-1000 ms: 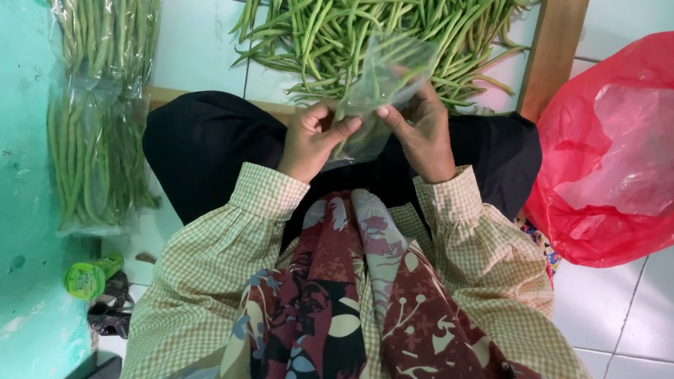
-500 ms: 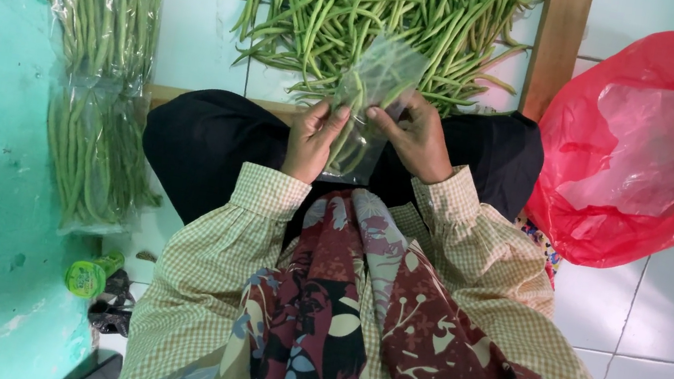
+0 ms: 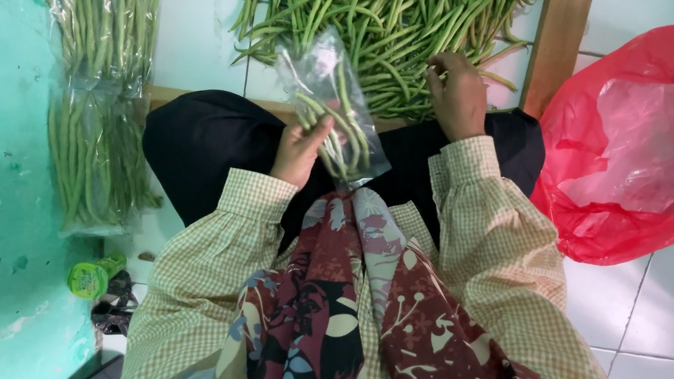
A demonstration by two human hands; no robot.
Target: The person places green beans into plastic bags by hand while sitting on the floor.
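Clear plastic bag [image 3: 334, 108], partly filled with green beans, is gripped upright by the left hand [image 3: 300, 149] over the lap. The right hand [image 3: 458, 96] is stretched far, fingers closed on beans in the loose pile [image 3: 384, 8]. Filled bean packets [image 3: 97, 79] lie left; a red bag [image 3: 660, 142] sits right.

clear bean bag [image 3: 333, 112] centre, filled bags [image 3: 97, 79] left, red bag [image 3: 666, 133] right
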